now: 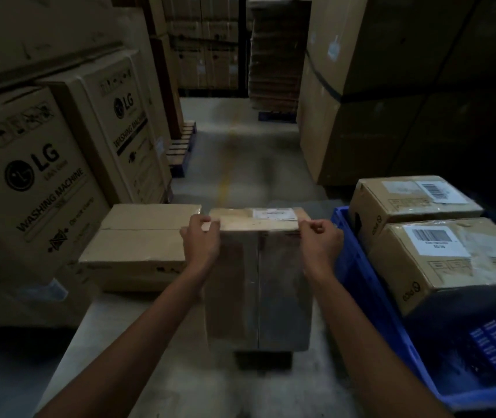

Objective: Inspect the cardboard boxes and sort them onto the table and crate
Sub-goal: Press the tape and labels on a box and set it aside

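A tall cardboard box (258, 285) stands on end on the grey table (126, 351), with a white label on its top face. My left hand (201, 239) grips its upper left edge and my right hand (320, 241) grips its upper right edge, fingers curled over the top. A flat cardboard box (141, 242) lies on the table just left of it. To the right, a blue crate (370, 285) holds two barcode-labelled boxes, one far (412, 203) and one near (457, 260).
Large washing-machine cartons (38, 182) are stacked at the left, close to the table. Tall cartons (391, 95) rise at the right behind the crate. A floor aisle (240, 140) with a yellow line runs ahead toward pallets and more stacks.
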`<state>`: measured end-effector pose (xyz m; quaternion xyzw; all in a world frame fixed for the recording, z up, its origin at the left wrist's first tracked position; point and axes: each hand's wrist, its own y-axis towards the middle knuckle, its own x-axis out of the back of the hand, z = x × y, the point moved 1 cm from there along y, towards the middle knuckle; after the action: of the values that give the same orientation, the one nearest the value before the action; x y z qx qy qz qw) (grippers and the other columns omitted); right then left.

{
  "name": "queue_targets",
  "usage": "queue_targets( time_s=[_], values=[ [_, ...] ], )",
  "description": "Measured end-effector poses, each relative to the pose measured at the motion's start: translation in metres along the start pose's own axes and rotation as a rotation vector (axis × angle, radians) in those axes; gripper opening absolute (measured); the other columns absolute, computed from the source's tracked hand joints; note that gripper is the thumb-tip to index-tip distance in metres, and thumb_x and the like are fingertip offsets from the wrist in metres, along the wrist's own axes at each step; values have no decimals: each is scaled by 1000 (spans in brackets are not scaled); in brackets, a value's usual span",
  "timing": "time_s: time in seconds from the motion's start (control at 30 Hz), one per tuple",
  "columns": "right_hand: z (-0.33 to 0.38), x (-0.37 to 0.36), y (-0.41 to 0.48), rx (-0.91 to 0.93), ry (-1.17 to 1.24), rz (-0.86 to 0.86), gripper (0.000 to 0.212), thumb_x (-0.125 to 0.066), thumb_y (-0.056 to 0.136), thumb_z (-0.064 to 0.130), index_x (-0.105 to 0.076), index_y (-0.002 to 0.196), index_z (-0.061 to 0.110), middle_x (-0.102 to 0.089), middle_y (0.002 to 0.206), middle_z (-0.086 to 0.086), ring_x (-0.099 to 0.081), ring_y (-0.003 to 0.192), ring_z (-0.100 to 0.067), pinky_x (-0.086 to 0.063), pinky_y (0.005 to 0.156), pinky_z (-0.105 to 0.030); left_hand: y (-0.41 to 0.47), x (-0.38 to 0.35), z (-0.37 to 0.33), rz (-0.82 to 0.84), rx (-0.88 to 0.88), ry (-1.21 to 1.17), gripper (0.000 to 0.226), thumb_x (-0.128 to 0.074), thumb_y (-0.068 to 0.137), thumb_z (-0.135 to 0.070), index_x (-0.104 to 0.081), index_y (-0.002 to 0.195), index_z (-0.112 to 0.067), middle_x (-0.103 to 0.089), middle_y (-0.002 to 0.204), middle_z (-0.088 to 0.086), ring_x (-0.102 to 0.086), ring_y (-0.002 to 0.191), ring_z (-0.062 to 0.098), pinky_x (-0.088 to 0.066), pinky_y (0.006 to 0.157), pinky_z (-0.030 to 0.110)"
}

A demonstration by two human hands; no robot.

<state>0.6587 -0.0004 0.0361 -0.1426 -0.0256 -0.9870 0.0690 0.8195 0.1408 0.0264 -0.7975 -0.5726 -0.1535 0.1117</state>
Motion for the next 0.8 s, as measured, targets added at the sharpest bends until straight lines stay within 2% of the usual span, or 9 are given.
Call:
queue_targets(
  time_s=[0.1, 0.17, 0.3, 0.4, 0.5, 0.57, 0.63, 0.7, 0.8],
  values=[
    [-1, 11, -20, 25, -52, -37, 12, -71, 92, 22, -61, 86, 18, -53, 106, -2, -52, 79, -6, -43, 68, -21, -23, 13, 5, 17, -68, -3, 23, -54, 99, -20, -55, 121, -18, -35, 122, 3, -44, 99, 18, -34, 86, 25],
    [-12, 17, -34, 5, -84, -4, 10, -72, 90, 19, -62, 88, 17, -49, 107, -1, -53, 85, -11, -41, 70, -20, -33, 17, 21, 42, -91, 23, 26, -56, 96, -16, -54, 122, -19, -36, 121, 3, -46, 101, 20, -33, 86, 25],
    [-35, 33, -52, 0, -176, 75, 11, -72, 90, 19, -65, 97, 13, -48, 114, -4, -50, 83, -6, -35, 61, -6, -43, 21, 49, 138, -243, 137, 25, -55, 98, -19, -54, 123, -18, -43, 125, 10, -52, 105, 26, -40, 88, 31],
    [-39, 38, -54, 251, -439, 58, 23, -73, 88, 27, -65, 109, 20, -49, 128, -5, -51, 112, -20, -38, 85, -25, -41, 17, 49, 118, -510, 432, 30, -52, 96, -29, -60, 121, -14, -43, 138, 18, -44, 125, 37, -41, 102, 47],
    [-30, 27, -51, 521, -543, 264, 40, -64, 93, 35, -61, 131, 24, -44, 150, 0, -39, 138, -19, -38, 109, -39, -34, 7, 36, 208, -765, 739, 54, -37, 98, -49, -54, 138, -18, -32, 158, 15, -24, 148, 35, -27, 115, 52],
    [-27, 16, -49, 590, -682, 424, 52, -53, 99, 44, -46, 148, 28, -32, 162, 2, -25, 150, -18, -22, 123, -46, -28, 3, 30, 352, -752, 889, 75, -13, 93, -63, -36, 153, -24, -20, 165, 6, -10, 153, 27, -15, 121, 51],
    [-29, 8, -47, 638, -871, 484, 58, -37, 102, 52, -33, 156, 29, -25, 166, 3, -16, 154, -18, -8, 125, -50, -24, 3, 32, 451, -688, 952, 81, 0, 88, -67, -23, 157, -30, -11, 168, 0, -5, 154, 20, -8, 123, 50],
    [-34, 8, -48, 641, -923, 488, 59, -31, 103, 54, -33, 156, 29, -27, 165, 3, -17, 154, -18, -6, 124, -50, -25, 4, 33, 470, -688, 966, 85, 5, 85, -67, -22, 157, -32, -11, 168, -1, -7, 154, 20, -8, 123, 49],
    [-33, 10, -52, 619, -894, 463, 56, -37, 102, 54, -39, 152, 29, -34, 162, 4, -23, 152, -17, -10, 124, -51, -25, 6, 30, 443, -735, 1015, 83, 1, 85, -66, -29, 155, -32, -22, 164, 1, -20, 150, 24, -19, 118, 49]
  ],
)
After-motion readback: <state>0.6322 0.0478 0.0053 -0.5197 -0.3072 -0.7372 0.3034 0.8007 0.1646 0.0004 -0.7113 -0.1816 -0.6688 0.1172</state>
